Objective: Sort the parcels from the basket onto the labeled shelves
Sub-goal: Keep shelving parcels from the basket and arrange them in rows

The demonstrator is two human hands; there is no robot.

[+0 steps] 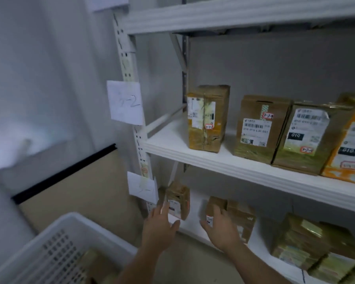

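Note:
Both my hands reach toward the lower shelf (260, 244) of a white rack. My left hand (159, 226) is spread open, its fingertips just short of a small brown parcel (177, 198) standing at the shelf's left end. My right hand (220, 226) lies with straight fingers against the front of a second brown parcel (217, 208). A white plastic basket (55, 249) sits at the bottom left with a brown parcel (90, 259) inside.
The middle shelf (234, 167) carries several taped parcels with barcode labels, such as one at the left (207, 117). Paper tags (125, 102) (142, 188) hang on the rack's upright. More parcels (301, 240) are stacked at the lower right. A wall is at the left.

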